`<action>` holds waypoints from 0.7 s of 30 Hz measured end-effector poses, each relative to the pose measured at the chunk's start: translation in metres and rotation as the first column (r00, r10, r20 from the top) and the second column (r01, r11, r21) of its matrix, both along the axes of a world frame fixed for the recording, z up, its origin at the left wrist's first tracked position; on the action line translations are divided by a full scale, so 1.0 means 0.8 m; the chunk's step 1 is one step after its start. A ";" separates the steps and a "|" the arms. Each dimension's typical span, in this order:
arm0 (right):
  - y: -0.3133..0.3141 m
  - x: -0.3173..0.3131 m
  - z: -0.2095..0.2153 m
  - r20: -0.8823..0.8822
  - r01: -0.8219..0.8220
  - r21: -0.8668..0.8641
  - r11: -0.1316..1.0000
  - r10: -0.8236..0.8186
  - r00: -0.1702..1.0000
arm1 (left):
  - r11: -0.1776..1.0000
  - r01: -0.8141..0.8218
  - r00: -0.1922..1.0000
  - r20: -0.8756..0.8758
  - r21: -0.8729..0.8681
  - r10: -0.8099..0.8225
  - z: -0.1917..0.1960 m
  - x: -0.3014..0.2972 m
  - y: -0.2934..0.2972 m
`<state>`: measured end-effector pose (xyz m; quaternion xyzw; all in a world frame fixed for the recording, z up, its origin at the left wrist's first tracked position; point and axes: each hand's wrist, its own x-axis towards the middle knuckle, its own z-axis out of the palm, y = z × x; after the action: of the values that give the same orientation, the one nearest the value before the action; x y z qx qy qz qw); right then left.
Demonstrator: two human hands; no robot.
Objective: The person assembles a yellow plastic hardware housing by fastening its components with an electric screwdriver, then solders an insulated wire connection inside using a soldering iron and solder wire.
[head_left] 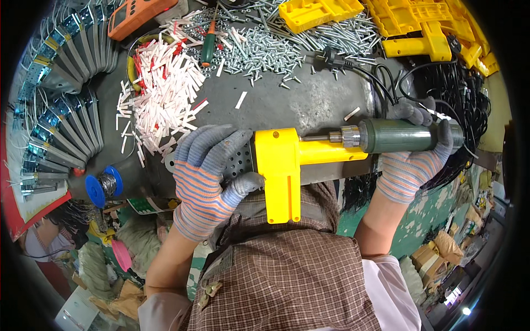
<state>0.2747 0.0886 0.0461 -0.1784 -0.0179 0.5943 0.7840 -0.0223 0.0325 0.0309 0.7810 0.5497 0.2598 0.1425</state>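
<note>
My left hand (pixel 205 174), in a striped glove with grey fingers, is closed around a perforated metal piece (pixel 239 164) joined to a yellow plastic tool housing (pixel 277 171). The housing lies near the table's front edge, its grip pointing toward me. In my right hand (pixel 411 165), gloved alike, is a dark green powered screwdriver (pixel 397 136), held level. Its metal nose points left along the housing's yellow arm (pixel 331 153), toward the main body. Whether the bit touches a screw cannot be made out.
White and red sleeve pieces (pixel 165 83) lie heaped at left, near curved rows of metal parts (pixel 72 127) and a blue wire spool (pixel 105 186). Loose screws (pixel 265 52), a green-handled screwdriver (pixel 208 47), yellow housings (pixel 425 33) and black cables (pixel 450 88) lie farther back.
</note>
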 end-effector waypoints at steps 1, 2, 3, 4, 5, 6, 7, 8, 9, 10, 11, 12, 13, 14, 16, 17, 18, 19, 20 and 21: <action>0.002 -0.003 0.000 0.015 -0.009 -0.004 1.000 0.009 1.000 | 1.000 0.004 1.000 -0.002 -0.003 -0.004 0.001 0.000 0.000; 0.004 -0.003 0.000 0.069 0.021 -0.018 1.000 -0.020 0.997 | 1.000 0.001 1.000 -0.013 -0.003 -0.001 0.002 0.001 -0.001; 0.005 -0.004 0.001 0.067 0.020 -0.019 1.000 -0.018 0.998 | 1.000 -0.006 1.000 -0.024 -0.002 0.006 0.002 0.001 -0.001; 0.007 -0.005 0.002 0.099 0.027 -0.048 0.998 -0.022 0.995 | 1.000 -0.008 1.000 -0.025 -0.003 0.008 0.002 0.002 0.000; 0.008 -0.006 0.002 0.132 0.035 -0.077 0.996 -0.025 0.991 | 1.000 -0.004 1.000 -0.009 -0.009 0.004 0.002 0.002 0.000; 0.008 -0.004 0.000 0.130 0.032 -0.077 0.997 -0.021 0.991 | 1.000 0.000 1.000 0.007 -0.014 0.001 0.002 0.002 0.002; 0.007 0.000 -0.003 0.082 0.000 -0.047 0.999 0.003 0.997 | 1.000 -0.004 1.000 0.006 -0.013 0.004 0.002 0.001 0.003; 0.007 0.002 -0.005 0.035 -0.029 -0.015 0.999 0.030 0.999 | 1.000 0.003 1.000 0.017 -0.026 -0.002 0.003 0.001 0.004; 0.006 0.002 -0.005 0.033 -0.031 -0.017 0.999 0.031 0.999 | 0.999 0.011 1.000 0.027 -0.040 -0.010 0.004 0.001 0.004; 0.004 0.002 -0.003 0.066 -0.021 -0.053 0.998 0.024 0.998 | 0.999 0.010 1.000 0.026 -0.042 -0.008 0.004 0.000 0.003; 0.003 0.002 -0.003 0.100 -0.010 -0.088 0.996 0.019 0.995 | 0.999 0.008 1.000 0.029 -0.041 -0.006 0.004 -0.001 0.002; 0.003 0.002 -0.002 0.101 -0.010 -0.089 0.996 0.019 0.995 | 0.999 0.006 0.999 0.035 -0.039 -0.005 0.004 -0.001 0.003; 0.002 0.001 -0.001 0.119 0.000 -0.099 0.995 0.012 0.993 | 0.999 0.006 0.999 0.036 -0.039 -0.005 0.004 -0.001 0.003; 0.002 0.001 0.000 0.138 0.010 -0.109 0.994 0.005 0.990 | 0.999 0.003 0.999 0.034 -0.039 -0.001 0.004 -0.001 0.003; 0.000 -0.001 0.003 0.131 0.019 -0.110 0.994 -0.004 0.991 | 0.999 0.000 0.999 0.033 -0.038 0.001 0.004 -0.002 0.004; -0.001 -0.002 0.004 0.123 0.027 -0.111 0.993 -0.013 0.992 | 0.999 0.008 0.999 0.038 -0.051 -0.006 0.005 -0.002 0.004; -0.003 -0.002 0.005 0.124 0.027 -0.111 0.993 -0.013 0.992 | 0.998 0.016 0.999 0.043 -0.064 -0.013 0.005 -0.003 0.005; -0.004 -0.003 0.006 0.126 0.025 -0.115 0.993 -0.011 0.992 | 0.998 0.016 0.999 0.045 -0.065 -0.013 0.005 -0.003 0.005; -0.005 -0.003 0.006 0.128 0.024 -0.119 0.993 -0.008 0.992 | 0.997 0.017 0.999 0.048 -0.074 -0.013 0.006 -0.003 0.006; -0.007 -0.004 0.008 0.129 0.023 -0.121 0.992 -0.007 0.992 | 0.996 0.018 0.999 0.052 -0.084 -0.013 0.006 -0.003 0.006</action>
<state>0.2713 0.0832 0.0525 -0.2640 -0.0307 0.5755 0.7734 -0.0244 0.0369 0.0353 0.7716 0.5504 0.2551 0.1915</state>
